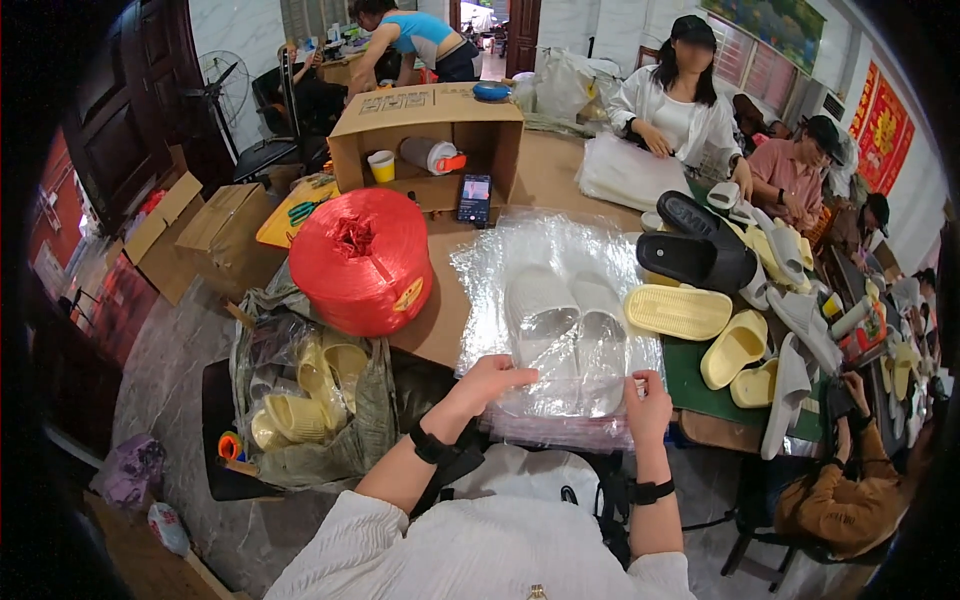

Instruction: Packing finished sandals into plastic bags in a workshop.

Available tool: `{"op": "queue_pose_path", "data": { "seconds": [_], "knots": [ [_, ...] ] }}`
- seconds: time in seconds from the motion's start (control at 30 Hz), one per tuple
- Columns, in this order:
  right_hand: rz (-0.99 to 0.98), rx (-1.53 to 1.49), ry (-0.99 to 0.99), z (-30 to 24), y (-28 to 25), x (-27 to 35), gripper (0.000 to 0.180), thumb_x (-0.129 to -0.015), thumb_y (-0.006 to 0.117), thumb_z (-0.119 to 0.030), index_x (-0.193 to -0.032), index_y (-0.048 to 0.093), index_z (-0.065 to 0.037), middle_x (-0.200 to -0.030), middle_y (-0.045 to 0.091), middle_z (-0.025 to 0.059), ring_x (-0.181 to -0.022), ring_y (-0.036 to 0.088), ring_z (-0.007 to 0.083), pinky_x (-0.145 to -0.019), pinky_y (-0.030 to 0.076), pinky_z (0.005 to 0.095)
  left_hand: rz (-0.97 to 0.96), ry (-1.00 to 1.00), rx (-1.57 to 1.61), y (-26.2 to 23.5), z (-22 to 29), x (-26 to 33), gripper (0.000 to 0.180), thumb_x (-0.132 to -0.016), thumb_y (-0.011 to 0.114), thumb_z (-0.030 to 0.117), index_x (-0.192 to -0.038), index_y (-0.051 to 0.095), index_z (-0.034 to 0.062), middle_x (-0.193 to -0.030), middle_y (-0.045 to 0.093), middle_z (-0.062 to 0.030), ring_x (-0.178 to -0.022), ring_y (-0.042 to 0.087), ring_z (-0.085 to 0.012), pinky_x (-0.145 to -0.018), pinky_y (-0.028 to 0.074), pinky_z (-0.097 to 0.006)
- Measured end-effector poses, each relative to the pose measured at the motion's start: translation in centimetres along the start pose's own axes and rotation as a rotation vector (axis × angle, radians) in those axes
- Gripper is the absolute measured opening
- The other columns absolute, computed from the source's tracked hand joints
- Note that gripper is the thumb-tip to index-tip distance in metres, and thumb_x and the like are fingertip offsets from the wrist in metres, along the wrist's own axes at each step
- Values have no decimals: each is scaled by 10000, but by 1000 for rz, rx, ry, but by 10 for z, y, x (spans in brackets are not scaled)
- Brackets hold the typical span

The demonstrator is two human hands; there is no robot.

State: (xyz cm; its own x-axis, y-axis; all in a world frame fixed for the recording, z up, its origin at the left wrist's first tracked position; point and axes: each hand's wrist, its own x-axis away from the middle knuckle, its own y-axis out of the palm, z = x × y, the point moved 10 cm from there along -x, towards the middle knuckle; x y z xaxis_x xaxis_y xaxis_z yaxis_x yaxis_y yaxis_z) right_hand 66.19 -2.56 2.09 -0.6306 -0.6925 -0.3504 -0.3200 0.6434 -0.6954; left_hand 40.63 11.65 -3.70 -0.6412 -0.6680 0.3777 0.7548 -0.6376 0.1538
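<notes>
Now pressing down on a clear plastic bag (560,300) with two white slippers (565,330) inside, laid side by side at the near edge of the worktop (545,170). Left hand (487,382) with fingers curled over the bag's near left edge, gripping the plastic; right hand (648,400) pinching the near right corner, fingers nearly closed. One big red spool of twine (362,262) to the left, touching the bag's side. Two black slippers (695,245) and several yellow slippers (690,312) piled to the right. One open cardboard box (430,140) behind, one phone (474,199) leaning against it.
</notes>
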Motion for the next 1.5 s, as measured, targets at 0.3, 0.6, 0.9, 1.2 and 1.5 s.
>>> {"op": "queue_pose_path", "data": {
  "seconds": [0.3,0.6,0.9,1.2,1.5],
  "knots": [
    [22,-147,-83,-7,-10,8,494,-808,755,-257,-1153,578,48,-951,670,126,-874,640,228,-787,503,343,52,51,267,12,11,24,210,-844,679,223,-928,629,37,-836,606,13,-744,535,-80,-664,419,-232],
    [-336,-892,195,-49,2,34,441,-816,731,-94,-1186,541,54,-1086,640,92,-937,604,138,-822,493,286,2,217,471,28,15,44,332,-869,620,242,-1101,616,3,-906,615,-12,-807,559,-109,-727,451,-256],
    [-436,-754,133,-72,25,57,423,-858,661,-77,-1220,503,73,-1119,622,131,-1005,572,173,-877,459,307,-97,267,385,43,14,66,448,-915,630,177,-1313,511,9,-1202,599,-60,-1068,574,-142,-899,475,-305],
    [-284,-749,-57,-52,2,26,204,-914,570,-99,-1102,577,-22,-851,519,-17,-755,458,70,-668,390,214,698,637,158,-143,64,207,382,-876,695,107,-1217,565,-5,-1144,633,-79,-1015,610,-176,-893,511,-314],
    [-207,-709,-7,-15,21,12,148,-927,626,-122,-1014,600,-6,-801,519,-38,-698,439,41,-627,377,189,1310,775,263,-324,-18,359,477,-894,613,111,-1323,450,-19,-1243,560,-116,-1121,546,-212,-941,445,-349]
  ]
}}
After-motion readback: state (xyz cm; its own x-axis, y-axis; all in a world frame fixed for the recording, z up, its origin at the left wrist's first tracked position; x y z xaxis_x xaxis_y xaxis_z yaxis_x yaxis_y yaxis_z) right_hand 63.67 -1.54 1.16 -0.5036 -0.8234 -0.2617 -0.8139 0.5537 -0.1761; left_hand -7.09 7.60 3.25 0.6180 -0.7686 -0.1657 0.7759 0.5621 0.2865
